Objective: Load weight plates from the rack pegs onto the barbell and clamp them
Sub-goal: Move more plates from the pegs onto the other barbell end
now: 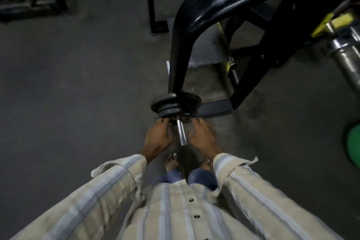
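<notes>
A short steel peg (181, 132) sticks out toward me from the black rack frame (194, 25), carrying a stack of dark round weight plates (167, 104). My left hand (158, 136) reaches to the left edge of the nearest plate, fingers curled around its rim. My right hand (204, 136) reaches to the right edge of the same plate, fingertips on its rim. The fingertips of both hands are partly hidden under the plates. A thick chrome barbell sleeve (346, 58) shows at the right edge.
The grey floor (78, 93) spreads out to the left. A black stand (153, 9) with another bar rises at the top centre. A green object (352, 142) lies at the right edge. My bare feet (172, 161) stand right under the peg.
</notes>
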